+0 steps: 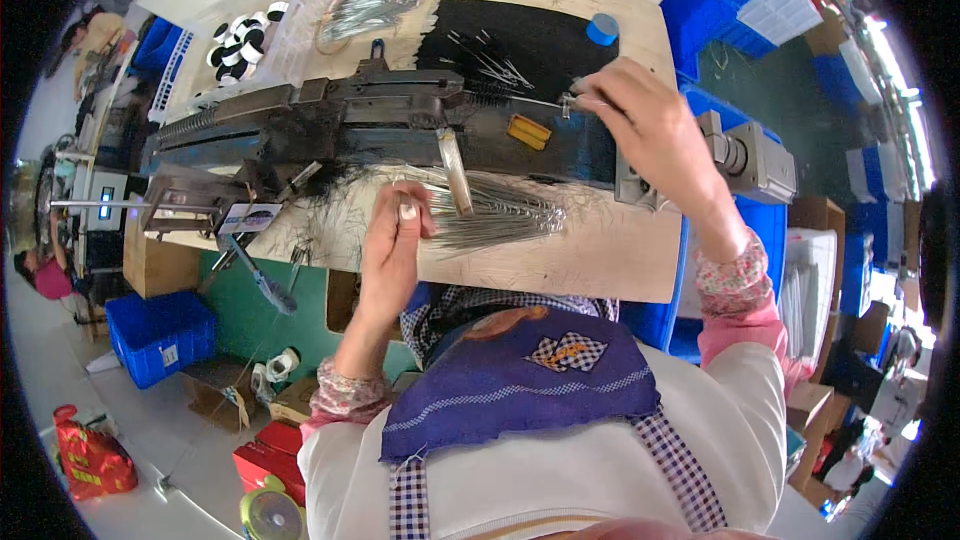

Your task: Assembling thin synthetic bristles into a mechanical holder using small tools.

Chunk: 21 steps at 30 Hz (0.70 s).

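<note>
Left hand (392, 240) is curled over the near end of a loose fan of thin grey metal wires (490, 215) lying on the pale wooden workbench (600, 260). Thumb and forefinger are pinched on a few wire ends; the other fingers are folded in. The fan spreads rightward from the hand, flat on the bench, just in front of the machine.

Right hand (645, 120) is raised over the right part of the long dark metal machine (380, 120) that runs across the bench. Fingertips are pinched together at a small fitting on the machine's top edge; it looks like a single thin wire is held there, but it's too fine to confirm. The wrist lies across the grey metal motor block (745, 160) at the machine's right end.

A flat bright metal bar (455, 172) slants down from the machine over the wire fan. A small yellow block (528, 131) sits on the machine face, between the bar and the right hand.

Behind the machine: a black mat (520, 40) with scattered wires on it, a blue round cap (602, 29) at its right edge, a clear bag of more wires (368, 8), and a tray of black-and-white round pieces (240, 40) at far left.

Blue plastic crates (155, 335) sit on the floor, lower left.
</note>
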Tool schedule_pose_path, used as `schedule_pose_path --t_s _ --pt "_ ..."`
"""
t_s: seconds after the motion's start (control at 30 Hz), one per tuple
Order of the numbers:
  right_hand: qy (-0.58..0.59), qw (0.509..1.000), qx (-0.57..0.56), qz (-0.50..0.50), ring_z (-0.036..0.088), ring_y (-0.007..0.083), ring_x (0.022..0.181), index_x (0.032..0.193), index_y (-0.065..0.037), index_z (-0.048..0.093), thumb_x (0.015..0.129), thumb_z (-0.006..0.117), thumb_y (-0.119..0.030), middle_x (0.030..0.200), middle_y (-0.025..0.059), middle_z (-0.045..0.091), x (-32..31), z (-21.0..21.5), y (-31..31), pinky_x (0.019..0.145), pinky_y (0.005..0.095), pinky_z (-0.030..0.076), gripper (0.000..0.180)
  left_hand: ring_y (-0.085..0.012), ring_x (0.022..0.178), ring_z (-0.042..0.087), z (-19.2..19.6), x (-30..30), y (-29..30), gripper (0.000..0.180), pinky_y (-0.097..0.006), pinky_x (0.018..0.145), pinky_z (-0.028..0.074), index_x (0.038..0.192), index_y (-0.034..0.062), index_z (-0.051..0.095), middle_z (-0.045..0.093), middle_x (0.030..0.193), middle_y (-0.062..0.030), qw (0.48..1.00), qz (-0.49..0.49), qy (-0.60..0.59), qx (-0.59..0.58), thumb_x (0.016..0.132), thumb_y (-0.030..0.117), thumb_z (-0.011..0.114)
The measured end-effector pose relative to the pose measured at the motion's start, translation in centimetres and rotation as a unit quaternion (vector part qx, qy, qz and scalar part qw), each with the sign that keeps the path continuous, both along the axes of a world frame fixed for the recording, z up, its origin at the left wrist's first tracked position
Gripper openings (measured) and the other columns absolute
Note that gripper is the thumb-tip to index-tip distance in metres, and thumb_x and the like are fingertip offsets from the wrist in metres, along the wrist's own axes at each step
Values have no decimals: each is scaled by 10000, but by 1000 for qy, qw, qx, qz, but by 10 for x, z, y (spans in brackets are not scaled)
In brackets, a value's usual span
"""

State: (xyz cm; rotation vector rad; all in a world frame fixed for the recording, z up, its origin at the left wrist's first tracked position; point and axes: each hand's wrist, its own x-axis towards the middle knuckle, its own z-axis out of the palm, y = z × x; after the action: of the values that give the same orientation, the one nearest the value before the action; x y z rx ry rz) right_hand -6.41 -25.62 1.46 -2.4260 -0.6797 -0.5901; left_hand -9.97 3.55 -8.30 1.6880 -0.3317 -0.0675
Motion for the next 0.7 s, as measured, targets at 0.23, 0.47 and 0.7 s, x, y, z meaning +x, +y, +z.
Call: schedule_pose_path --t_s 0.23,0.47,0.7 --pt "-37 987 -155 19 616 248 824 860 -52 615 752 581 -64 865 77 583 32 -39 26 688 339 536 114 -85 688 437 27 -5 -63 256 -244 540 358 856 92 516 475 818 -2 912 72 357 -188 1015 276 438" --pt "3 992 -125 18 608 264 805 802 -54 577 706 635 -68 806 78 572 34 -32 25 671 357 524 113 -44 515 343 98 3 -42 218 -212 428 261 876 118 496 470 835 28 789 -108 343 -498 989 304 489" --pt "111 990 56 64 582 205 689 886 -42 612 793 628 -50 825 69 606 24 -25 22 582 314 479 95 -45 430 306 56 20 26 149 -202 345 226 910 122 462 375 756 -3 625 -125 192 -746 1002 238 444"
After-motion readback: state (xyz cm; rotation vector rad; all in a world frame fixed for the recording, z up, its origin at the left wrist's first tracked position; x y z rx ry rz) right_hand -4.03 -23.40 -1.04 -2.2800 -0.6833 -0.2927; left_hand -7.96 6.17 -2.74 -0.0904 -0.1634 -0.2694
